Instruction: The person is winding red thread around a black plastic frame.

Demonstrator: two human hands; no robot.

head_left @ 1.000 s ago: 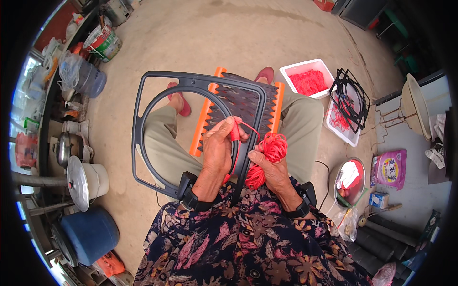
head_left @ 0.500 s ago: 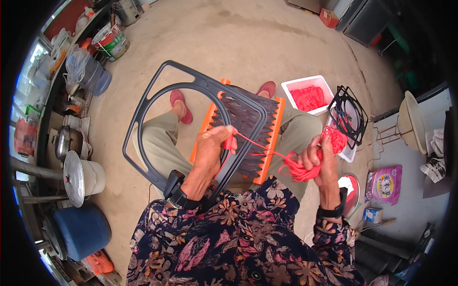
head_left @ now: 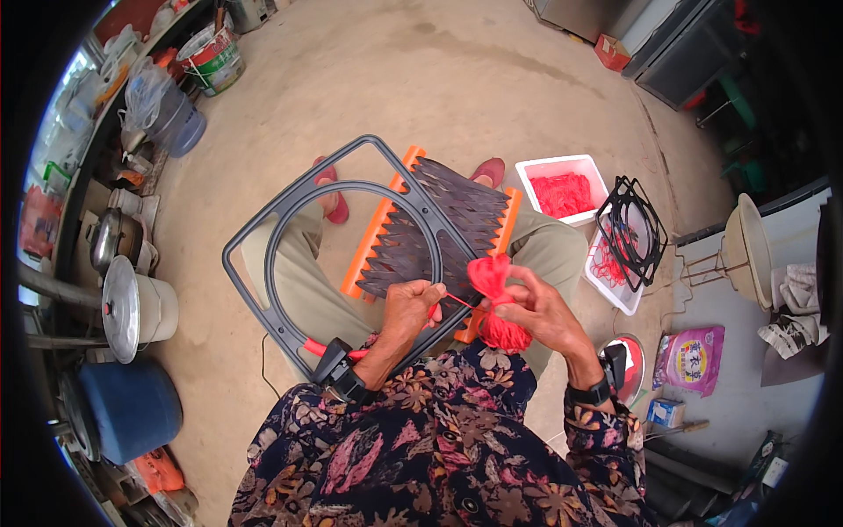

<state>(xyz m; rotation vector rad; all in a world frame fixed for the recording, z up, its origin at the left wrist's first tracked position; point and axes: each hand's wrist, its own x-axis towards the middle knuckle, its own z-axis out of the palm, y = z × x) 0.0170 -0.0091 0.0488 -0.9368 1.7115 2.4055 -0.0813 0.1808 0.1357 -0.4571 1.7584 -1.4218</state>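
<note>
The left hand [head_left: 413,303] pinches the red cord [head_left: 455,303] against the grey frame [head_left: 263,290] on the lap. The right hand [head_left: 536,307] is closed around the red cord bundle [head_left: 493,303]. If the pinch loosens, I think the taut strand may slip and the weave slacken.

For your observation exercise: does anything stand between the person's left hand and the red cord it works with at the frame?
Nothing visible does. The left hand already pinches the red cord, which runs free to the bundle in the right hand.
</note>
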